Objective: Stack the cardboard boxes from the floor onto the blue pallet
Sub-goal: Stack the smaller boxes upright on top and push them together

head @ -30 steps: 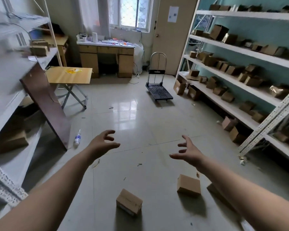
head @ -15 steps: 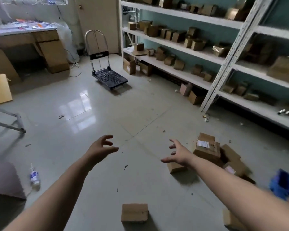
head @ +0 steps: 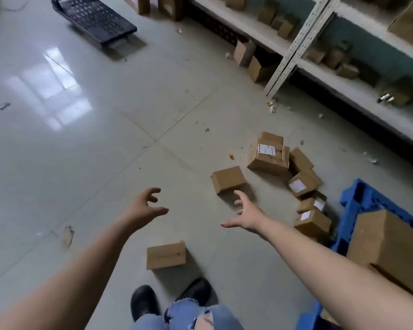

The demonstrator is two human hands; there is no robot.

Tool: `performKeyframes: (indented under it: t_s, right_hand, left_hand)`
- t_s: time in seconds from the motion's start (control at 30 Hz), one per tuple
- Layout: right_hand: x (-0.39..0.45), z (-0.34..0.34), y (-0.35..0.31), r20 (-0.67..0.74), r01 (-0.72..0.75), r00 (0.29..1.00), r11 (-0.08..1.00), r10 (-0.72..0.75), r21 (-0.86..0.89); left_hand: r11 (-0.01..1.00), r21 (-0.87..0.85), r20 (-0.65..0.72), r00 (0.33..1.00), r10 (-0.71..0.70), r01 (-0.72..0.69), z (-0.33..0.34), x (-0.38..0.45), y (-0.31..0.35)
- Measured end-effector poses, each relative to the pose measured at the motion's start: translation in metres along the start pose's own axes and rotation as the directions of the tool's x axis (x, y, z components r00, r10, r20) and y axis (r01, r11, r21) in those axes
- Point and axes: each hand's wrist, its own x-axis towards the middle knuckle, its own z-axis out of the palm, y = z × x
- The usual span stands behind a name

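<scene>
1. Both hands are held open and empty: the left hand (head: 145, 206) with fingers curled, the right hand (head: 244, 214) spread just short of a plain box (head: 228, 179) on the floor (head: 105, 144).
2. More cardboard boxes (head: 303, 184) are strewn beside the blue pallet (head: 365, 198), where a large box (head: 389, 244) is already set.
3. A near box (head: 166, 255) lies by the feet; it could be kicked or tripped over.
4. Compared with half a second ago, the view is tipped lower and the pallet is shown more fully.

Blue pallet (head: 358, 198) & big box (head: 391, 246) cut off by right edge.
</scene>
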Motion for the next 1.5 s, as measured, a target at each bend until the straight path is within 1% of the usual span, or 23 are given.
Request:
performKeyframes:
  t_s: [0.1, 0.2, 0.33, 0.47, 0.5, 0.6, 0.67, 0.7, 0.73, 0.77, 0.83, 0.9, 0.97, 1.07, 1.17, 1.27, 1.3, 1.37, 1.4, 1.43, 1.5]
  right_hand:
    - [0.058, 0.045, 0.022, 0.057, -0.063, 0.996, 0.996, 0.067, -0.061]
    - [0.124, 0.104, 0.054, 0.106, -0.092, 0.988, 0.983, 0.109, -0.157]
    - [0.209, 0.194, 0.117, 0.176, -0.067, 0.975, 0.93, 0.139, -0.361]
    - [0.282, 0.275, 0.188, 0.225, -0.042, 0.957, 0.852, 0.185, -0.521]
    - [0.297, 0.292, 0.204, 0.227, -0.033, 0.955, 0.828, 0.192, -0.56]
    - [0.337, 0.336, 0.249, 0.261, 0.054, 0.947, 0.712, 0.186, -0.7]
    - [0.357, 0.358, 0.275, 0.312, 0.168, 0.939, 0.596, 0.147, -0.785]
    - [0.364, 0.368, 0.286, 0.334, 0.213, 0.935, 0.556, 0.123, -0.803]
    - [0.37, 0.376, 0.295, 0.345, 0.236, 0.933, 0.544, 0.105, -0.805]
    - [0.374, 0.383, 0.302, 0.353, 0.242, 0.93, 0.553, 0.101, -0.797]
    - [0.379, 0.383, 0.306, 0.375, 0.234, 0.92, 0.605, 0.117, -0.761]
    - [0.383, 0.358, 0.297, 0.374, 0.22, 0.922, 0.651, 0.105, -0.726]
    - [0.388, 0.307, 0.271, 0.33, 0.214, 0.943, 0.661, 0.053, -0.719]
    - [0.389, 0.198, 0.2, 0.197, 0.199, 0.977, 0.658, -0.078, -0.726]
    - [0.359, 0.073, 0.115, 0.049, 0.151, 0.985, 0.681, -0.167, -0.717]
    - [0.294, -0.055, 0.04, -0.072, 0.101, 0.976, 0.713, -0.207, -0.694]
    - [0.267, -0.098, 0.018, -0.111, 0.086, 0.969, 0.723, -0.22, -0.685]
    - [0.218, -0.164, -0.014, -0.165, 0.078, 0.955, 0.748, -0.246, -0.659]
    - [0.185, -0.204, -0.029, -0.194, 0.071, 0.948, 0.764, -0.251, -0.642]
    - [0.157, -0.235, -0.039, -0.214, 0.077, 0.939, 0.768, -0.271, -0.635]
    - [0.092, -0.304, -0.063, -0.267, 0.079, 0.91, 0.765, -0.317, -0.64]
  left_hand:
    - [0.993, -0.023, -0.01, 0.994, -0.113, 0.113, 0.011, 0.048, -0.063]
    - [0.973, -0.012, -0.022, 0.973, -0.229, 0.229, 0.027, 0.093, -0.137]
    - [0.937, 0.028, -0.044, 0.937, -0.346, 0.347, 0.069, 0.147, -0.25]
    - [0.907, 0.117, -0.036, 0.914, -0.404, 0.405, 0.124, 0.194, -0.344]
    - [0.899, 0.117, -0.026, 0.907, -0.421, 0.421, 0.138, 0.205, -0.363]
    - [0.886, 0.093, -0.007, 0.89, -0.456, 0.454, 0.179, 0.238, -0.411]
    - [0.886, 0.021, 0.011, 0.886, -0.464, 0.464, 0.206, 0.256, -0.435]
    - [0.879, -0.039, 0.017, 0.88, -0.474, 0.475, 0.219, 0.262, -0.443]
    - [0.87, -0.091, 0.019, 0.874, -0.485, 0.485, 0.229, 0.266, -0.448]
    - [0.861, -0.137, 0.011, 0.87, -0.493, 0.49, 0.237, 0.269, -0.452]
    - [0.855, -0.175, -0.006, 0.868, -0.497, 0.488, 0.245, 0.27, -0.452]
    - [0.883, -0.153, -0.004, 0.893, -0.449, 0.444, 0.242, 0.274, -0.431]
    - [0.931, -0.087, -0.016, 0.933, -0.358, 0.356, 0.23, 0.284, -0.381]
    - [0.988, -0.029, -0.045, 0.987, -0.156, 0.155, 0.197, 0.301, -0.262]
    - [0.994, 0.09, -0.048, 0.997, 0.062, -0.057, 0.154, 0.309, -0.113]
    - [0.956, 0.187, -0.053, 0.969, 0.241, -0.228, 0.118, 0.283, 0.044]
    - [0.941, 0.194, -0.039, 0.956, 0.29, -0.278, 0.11, 0.27, 0.095]
    - [0.901, 0.249, 0.014, 0.931, 0.365, -0.356, 0.1, 0.243, 0.176]
    - [0.861, 0.315, 0.049, 0.913, 0.406, -0.4, 0.098, 0.224, 0.223]
    - [0.799, 0.409, 0.09, 0.891, 0.446, -0.441, 0.097, 0.207, 0.259]
    - [0.657, 0.52, 0.203, 0.826, 0.526, -0.546, 0.097, 0.167, 0.337]
